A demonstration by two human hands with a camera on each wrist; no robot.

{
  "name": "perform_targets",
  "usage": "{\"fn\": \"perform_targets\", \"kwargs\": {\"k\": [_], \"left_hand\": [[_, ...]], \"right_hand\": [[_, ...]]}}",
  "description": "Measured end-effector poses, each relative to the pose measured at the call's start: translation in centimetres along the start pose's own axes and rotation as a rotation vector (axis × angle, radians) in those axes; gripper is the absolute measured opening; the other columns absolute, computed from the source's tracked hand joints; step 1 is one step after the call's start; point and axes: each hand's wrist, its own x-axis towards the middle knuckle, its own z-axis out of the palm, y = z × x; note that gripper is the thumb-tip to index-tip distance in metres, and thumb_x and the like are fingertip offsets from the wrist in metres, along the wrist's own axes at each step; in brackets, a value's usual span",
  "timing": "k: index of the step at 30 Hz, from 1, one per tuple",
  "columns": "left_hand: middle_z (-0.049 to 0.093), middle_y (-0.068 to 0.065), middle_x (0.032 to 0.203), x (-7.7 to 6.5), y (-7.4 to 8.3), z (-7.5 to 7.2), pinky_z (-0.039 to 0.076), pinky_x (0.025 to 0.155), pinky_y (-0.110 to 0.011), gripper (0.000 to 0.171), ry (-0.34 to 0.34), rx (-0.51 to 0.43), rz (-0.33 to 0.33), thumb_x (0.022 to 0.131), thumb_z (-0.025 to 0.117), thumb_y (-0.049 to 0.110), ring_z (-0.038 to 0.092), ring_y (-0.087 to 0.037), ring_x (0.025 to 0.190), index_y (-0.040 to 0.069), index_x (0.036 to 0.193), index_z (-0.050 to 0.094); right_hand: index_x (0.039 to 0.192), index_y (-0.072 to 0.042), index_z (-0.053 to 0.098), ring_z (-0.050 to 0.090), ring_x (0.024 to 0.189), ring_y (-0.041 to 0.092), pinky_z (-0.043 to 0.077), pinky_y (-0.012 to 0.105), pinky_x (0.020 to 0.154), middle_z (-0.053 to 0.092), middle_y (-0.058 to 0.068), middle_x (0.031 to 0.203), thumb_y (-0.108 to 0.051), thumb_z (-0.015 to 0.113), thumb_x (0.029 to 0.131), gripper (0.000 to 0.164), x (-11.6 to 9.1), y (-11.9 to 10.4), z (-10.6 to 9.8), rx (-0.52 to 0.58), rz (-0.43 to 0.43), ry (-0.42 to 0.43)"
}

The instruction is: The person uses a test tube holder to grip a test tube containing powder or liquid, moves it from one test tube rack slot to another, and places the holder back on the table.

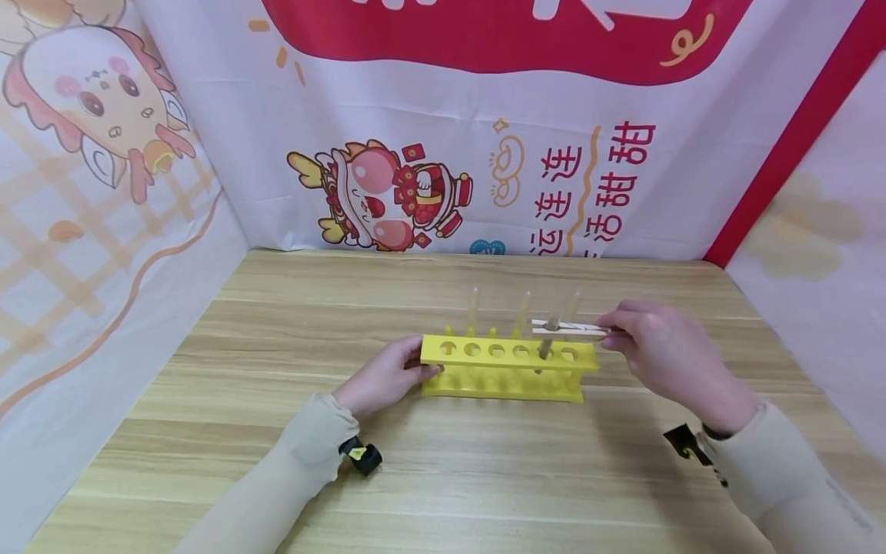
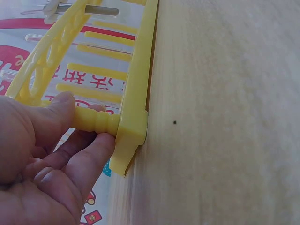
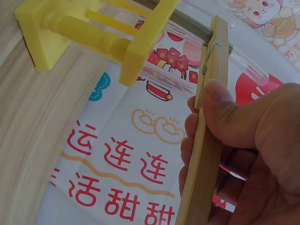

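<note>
My left hand (image 1: 388, 377) grips the left end post of the yellow test tube rack (image 1: 508, 397), its thumb and fingers around the post in the left wrist view. In my right hand (image 1: 667, 354) is a wooden test tube clamp (image 3: 203, 150), held along its handle with the thumb on top. The clamp's jaws are around a test tube (image 3: 194, 24) with grey-brown contents near its upper end. That tube passes down through a hole toward the rack's right end, and its lower end (image 1: 539, 370) shows below the top plate.
Several clear test tubes, one (image 1: 474, 309) toward the left, stand at the rack. The wood-grain table (image 1: 311, 308) meets a printed cloth backdrop (image 1: 249, 138) at the back, with cloth on both sides. A black strap mount (image 1: 361, 455) sits at the left wrist.
</note>
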Motion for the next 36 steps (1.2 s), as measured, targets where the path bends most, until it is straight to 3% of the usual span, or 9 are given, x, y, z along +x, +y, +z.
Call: {"fn": "perform_targets", "kwargs": {"k": [13,23,36], "left_hand": [[0.067,0.003,0.113,-0.1,0.3,0.2,0.053,0.089,-0.032,0.024,0.004,-0.005,-0.023,0.096,0.066,0.01,0.062,-0.013,0.105,0.015,0.119,0.064],[0.067,0.003,0.114,0.0,0.1,0.1,0.053,0.089,-0.032,0.025,0.005,0.006,-0.01,0.096,0.066,0.01,0.062,-0.013,0.105,0.015,0.12,0.063],[0.067,0.004,0.114,0.1,0.1,0.1,0.053,0.088,-0.032,0.026,0.008,0.004,-0.015,0.096,0.066,0.01,0.062,-0.013,0.104,0.015,0.121,0.064]], "right_hand": [[0.098,-0.006,0.076,0.059,0.069,0.014,0.056,0.041,0.062,0.065,-0.002,0.081,-0.005,0.084,0.078,0.021,-0.3,0.3,1.0,0.025,-0.025,-0.003],[0.1,-0.006,0.076,0.056,0.069,0.014,0.055,0.04,0.062,0.065,-0.001,0.083,-0.005,0.082,0.08,0.02,-0.6,0.3,1.6,0.02,0.026,-0.057],[0.099,-0.006,0.076,0.057,0.068,0.014,0.055,0.042,0.062,0.064,-0.002,0.082,-0.005,0.083,0.079,0.021,-0.8,0.4,2.3,0.012,0.008,-0.04]]}}
